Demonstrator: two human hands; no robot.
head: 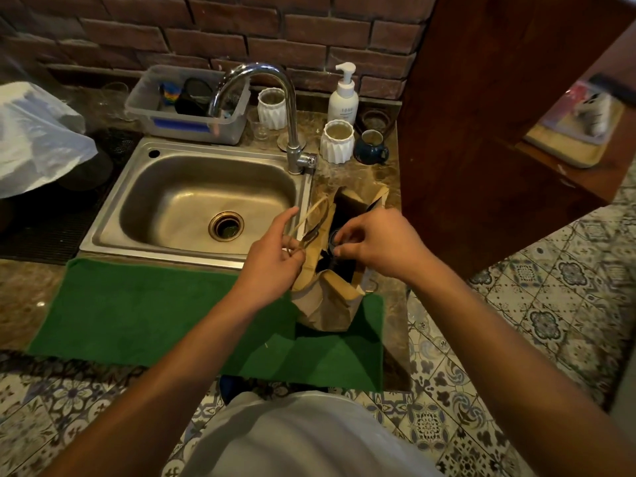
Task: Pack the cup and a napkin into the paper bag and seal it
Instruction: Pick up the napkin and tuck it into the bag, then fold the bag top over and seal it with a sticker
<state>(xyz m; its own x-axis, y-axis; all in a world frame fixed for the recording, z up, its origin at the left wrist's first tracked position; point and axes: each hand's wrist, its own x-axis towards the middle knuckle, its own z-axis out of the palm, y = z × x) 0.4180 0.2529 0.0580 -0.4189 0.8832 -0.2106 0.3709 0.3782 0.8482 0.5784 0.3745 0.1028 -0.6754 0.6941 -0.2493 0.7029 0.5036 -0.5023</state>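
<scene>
The brown paper bag (327,304) stands upright w/ its mouth open at the right end of the green cloth mat (137,311), on the counter's front edge just right of the steel sink (206,194). The left hand (275,259) is pinching the bag's near-left rim together w/ its flat paper handle loop (311,215), index finger sticking out free toward the sink, so that side of the mouth is held apart. The right hand (375,242) hovers over the opening, thumb and fingertips closed on the top of a dark round-lidded cup (333,241) that sits inside the bag, only its lid edge showing; whether the cup has bottomed out or is hanging from the grip can't be told. No napkin is visible anywhere on the counter or in either hand. Key relation: the cup lies straight below the right hand, its long axis vertical, in line w/ the bag's depth, so prob. the move is just a straight drop/let-go, no tilt needed. The right hand is plainly the nearer one; the left is off to the side on the rim. Likely the napkin and the fold-over seal are yet to do.
</scene>
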